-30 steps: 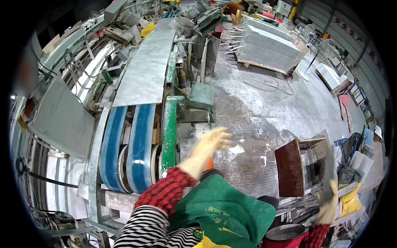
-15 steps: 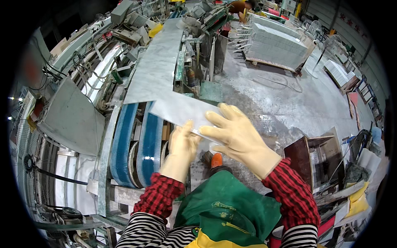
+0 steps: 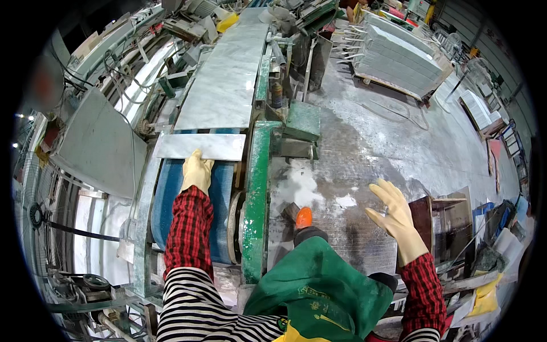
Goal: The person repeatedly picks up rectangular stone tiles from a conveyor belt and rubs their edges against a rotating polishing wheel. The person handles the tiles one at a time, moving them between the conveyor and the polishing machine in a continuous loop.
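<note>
Wearing a green apron (image 3: 319, 285) over a black-and-white striped top, the person stands at the near end of a blue conveyor belt (image 3: 219, 194), red plaid sleeves on both arms. The left hand (image 3: 196, 171), in a cream rubber glove, rests flat with its fingertips on the near edge of a thin grey rectangular stone slab (image 3: 200, 146); the fingers lie extended, pressing rather than closing around anything. That slab lies crosswise on the belt, its long sides spanning from the pale metal rail on the left to the green painted steel frame (image 3: 253, 194) on the right. The right hand (image 3: 396, 219), gloved the same, hangs spread wide in the air over the dusty concrete floor (image 3: 353, 142), touching nothing, well apart from the slab.

Beside that hand stands a dark brown open-topped box (image 3: 436, 228); its contents cannot be made out. Low at the right, near the sleeve, yellow sheets (image 3: 487, 299) lie among clutter.

Just beyond the small slab, with a narrow gap of belt between them, a long grey stone slab (image 3: 225, 80) fills the conveyor width and runs away toward the machine housing. Left of the belt a large grey panel (image 3: 97, 142) leans at an angle. The floor right of the green frame lies open, streaked with white dust, out to a wooden pallet carrying stacked pale grey slabs (image 3: 399, 54) at the far side
</note>
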Demonstrator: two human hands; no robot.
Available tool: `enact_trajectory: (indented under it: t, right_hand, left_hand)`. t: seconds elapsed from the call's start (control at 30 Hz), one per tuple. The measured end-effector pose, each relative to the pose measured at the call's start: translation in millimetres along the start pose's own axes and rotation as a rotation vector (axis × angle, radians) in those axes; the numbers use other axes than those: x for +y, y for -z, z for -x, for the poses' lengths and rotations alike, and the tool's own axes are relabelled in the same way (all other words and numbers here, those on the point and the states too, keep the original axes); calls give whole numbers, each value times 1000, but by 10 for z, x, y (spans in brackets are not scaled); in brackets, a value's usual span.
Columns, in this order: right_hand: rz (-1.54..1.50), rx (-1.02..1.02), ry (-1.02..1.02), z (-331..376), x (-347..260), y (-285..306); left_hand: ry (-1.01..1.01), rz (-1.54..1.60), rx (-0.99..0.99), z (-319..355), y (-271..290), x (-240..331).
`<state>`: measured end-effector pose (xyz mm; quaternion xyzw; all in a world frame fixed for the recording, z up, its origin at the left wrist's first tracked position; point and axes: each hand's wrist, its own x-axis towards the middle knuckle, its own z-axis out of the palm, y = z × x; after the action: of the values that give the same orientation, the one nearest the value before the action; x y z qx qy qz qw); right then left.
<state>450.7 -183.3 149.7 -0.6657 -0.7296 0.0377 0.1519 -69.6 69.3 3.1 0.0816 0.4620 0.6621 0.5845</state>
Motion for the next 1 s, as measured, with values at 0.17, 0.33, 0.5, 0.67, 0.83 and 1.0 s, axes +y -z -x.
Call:
enact_trajectory:
  t: [0.17,0.33,0.5,0.67,0.83,1.0]
  right_hand:
    - [-29,-13,-135,313,425,-174]
    - [-71,-64,-251,436,426,-197]
    - [-167,-30,-243,522,524,-338]
    - [-90,-58,-193,541,451,-354]
    - [-186,-41,-314,790,609,-377]
    - [-102,-53,-363,962,793,-318]
  left_hand:
    - [-25,41,14,-269,-139,-226]
    - [22,-4,87,-300,-323,-154]
    - [9,-177,157,-420,-377,-170]
    - [56,35,58,-411,-312,-107]
    - [8,-554,-159,-375,-213,81]
    - [-4,-235,-279,-409,-87,3]
